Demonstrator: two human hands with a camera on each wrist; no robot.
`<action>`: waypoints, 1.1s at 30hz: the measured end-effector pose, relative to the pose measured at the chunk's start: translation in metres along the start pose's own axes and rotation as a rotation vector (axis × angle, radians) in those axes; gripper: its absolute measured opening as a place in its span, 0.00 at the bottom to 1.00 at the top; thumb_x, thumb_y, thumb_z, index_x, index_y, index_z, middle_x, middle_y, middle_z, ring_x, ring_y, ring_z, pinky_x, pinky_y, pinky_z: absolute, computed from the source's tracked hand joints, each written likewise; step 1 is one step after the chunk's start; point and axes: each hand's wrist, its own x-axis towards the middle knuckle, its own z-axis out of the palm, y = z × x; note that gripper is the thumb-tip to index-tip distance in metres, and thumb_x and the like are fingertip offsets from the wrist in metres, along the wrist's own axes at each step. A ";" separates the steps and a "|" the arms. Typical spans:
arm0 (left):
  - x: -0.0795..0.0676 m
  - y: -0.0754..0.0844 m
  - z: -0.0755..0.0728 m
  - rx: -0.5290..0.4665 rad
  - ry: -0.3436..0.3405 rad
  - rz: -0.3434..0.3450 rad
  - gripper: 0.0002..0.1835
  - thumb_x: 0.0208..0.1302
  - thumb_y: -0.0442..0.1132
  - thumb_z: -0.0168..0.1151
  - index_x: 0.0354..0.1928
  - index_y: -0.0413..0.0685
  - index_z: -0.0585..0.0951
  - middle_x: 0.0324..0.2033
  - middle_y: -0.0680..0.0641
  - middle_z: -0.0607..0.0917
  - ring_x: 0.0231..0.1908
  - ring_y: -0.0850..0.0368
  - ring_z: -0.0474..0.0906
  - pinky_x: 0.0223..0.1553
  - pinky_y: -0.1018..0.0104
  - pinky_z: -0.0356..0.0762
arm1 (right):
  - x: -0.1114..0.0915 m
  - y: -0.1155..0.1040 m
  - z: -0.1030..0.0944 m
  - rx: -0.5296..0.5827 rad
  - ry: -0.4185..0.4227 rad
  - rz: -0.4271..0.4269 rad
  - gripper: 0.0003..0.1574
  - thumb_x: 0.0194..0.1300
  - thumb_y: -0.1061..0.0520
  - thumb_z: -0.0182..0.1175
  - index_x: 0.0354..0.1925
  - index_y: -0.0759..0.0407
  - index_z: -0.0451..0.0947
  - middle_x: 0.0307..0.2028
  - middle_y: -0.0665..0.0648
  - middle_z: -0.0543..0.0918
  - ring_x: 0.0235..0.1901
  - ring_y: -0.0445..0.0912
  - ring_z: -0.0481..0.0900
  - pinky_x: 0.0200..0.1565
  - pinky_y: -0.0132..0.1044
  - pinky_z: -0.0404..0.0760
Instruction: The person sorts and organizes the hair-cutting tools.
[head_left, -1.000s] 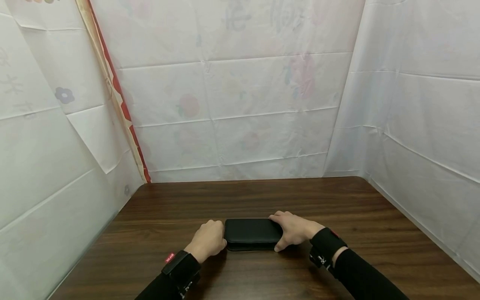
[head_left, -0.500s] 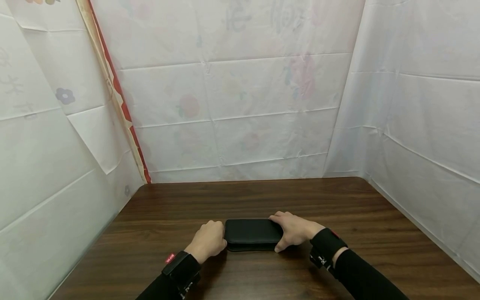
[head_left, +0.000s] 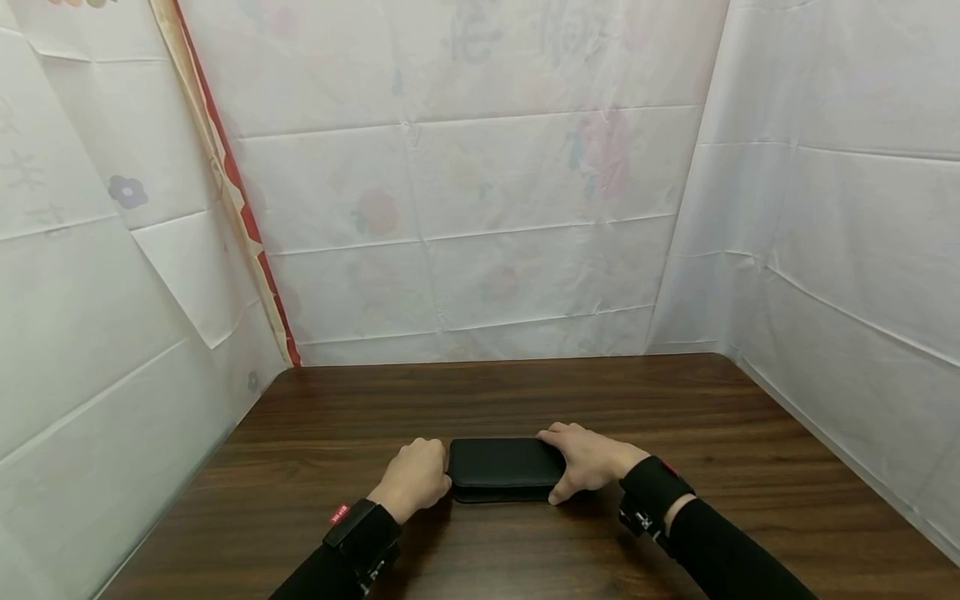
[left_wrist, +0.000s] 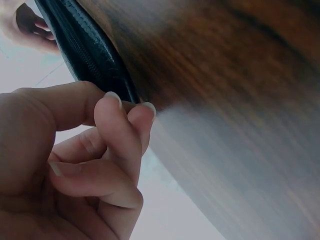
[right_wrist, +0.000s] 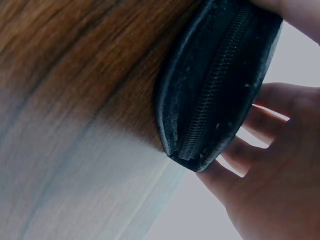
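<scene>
A black zippered wallet (head_left: 506, 462) lies flat on the wooden table, long side facing me. Around its right end my right hand (head_left: 592, 460) holds on, thumb at the near edge and fingers over the far edge. At the left end is my left hand (head_left: 415, 479), fingers curled, with thumb and fingertips pinched together at the wallet's corner in the left wrist view. Whatever sits between those fingertips is hidden. The right wrist view shows the zipper (right_wrist: 207, 95) running along the wallet's side, its teeth appearing closed; no zipper pull can be seen.
Dark brown wood grain covers the table (head_left: 480, 396). White printed sheets stand behind it (head_left: 465, 292) and along both sides. A red and cream strip (head_left: 251, 217) runs down the back left corner. Both wrists wear black bands.
</scene>
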 end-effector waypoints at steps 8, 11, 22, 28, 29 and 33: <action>0.001 -0.002 -0.001 -0.017 0.016 0.019 0.28 0.57 0.25 0.62 0.13 0.54 0.57 0.12 0.56 0.53 0.14 0.62 0.52 0.19 0.68 0.51 | 0.001 0.002 0.002 0.002 0.001 -0.003 0.59 0.53 0.48 0.79 0.75 0.63 0.63 0.72 0.62 0.64 0.70 0.61 0.63 0.64 0.56 0.69; 0.001 -0.003 -0.001 -0.022 0.010 0.014 0.28 0.58 0.25 0.62 0.13 0.54 0.57 0.12 0.56 0.54 0.14 0.62 0.52 0.19 0.68 0.52 | 0.001 0.002 0.003 0.002 0.000 -0.003 0.59 0.53 0.47 0.79 0.75 0.63 0.63 0.72 0.62 0.64 0.70 0.61 0.63 0.65 0.55 0.69; 0.002 -0.004 0.000 -0.019 0.000 0.011 0.27 0.59 0.25 0.62 0.13 0.54 0.58 0.12 0.55 0.55 0.14 0.61 0.54 0.20 0.67 0.54 | 0.001 0.002 0.004 -0.002 0.002 0.003 0.59 0.53 0.47 0.80 0.75 0.62 0.63 0.71 0.61 0.65 0.70 0.60 0.63 0.65 0.54 0.69; 0.002 -0.003 0.000 -0.016 0.008 0.014 0.26 0.58 0.25 0.62 0.14 0.54 0.59 0.13 0.55 0.56 0.14 0.61 0.55 0.21 0.66 0.55 | 0.001 0.002 0.004 -0.002 0.004 0.005 0.59 0.53 0.47 0.80 0.75 0.62 0.63 0.72 0.61 0.64 0.70 0.60 0.63 0.65 0.54 0.69; 0.002 -0.003 0.000 -0.013 0.008 0.012 0.26 0.59 0.25 0.62 0.14 0.54 0.59 0.13 0.55 0.57 0.14 0.61 0.55 0.21 0.66 0.55 | 0.001 0.003 0.004 -0.002 0.004 0.006 0.59 0.53 0.47 0.80 0.75 0.62 0.63 0.72 0.61 0.64 0.70 0.60 0.63 0.65 0.54 0.69; 0.003 -0.002 0.000 0.004 0.001 0.001 0.25 0.60 0.25 0.62 0.16 0.53 0.59 0.14 0.54 0.56 0.15 0.60 0.54 0.21 0.65 0.54 | 0.002 0.003 0.003 -0.002 0.006 0.002 0.59 0.53 0.47 0.79 0.75 0.62 0.63 0.72 0.61 0.64 0.70 0.60 0.63 0.65 0.54 0.69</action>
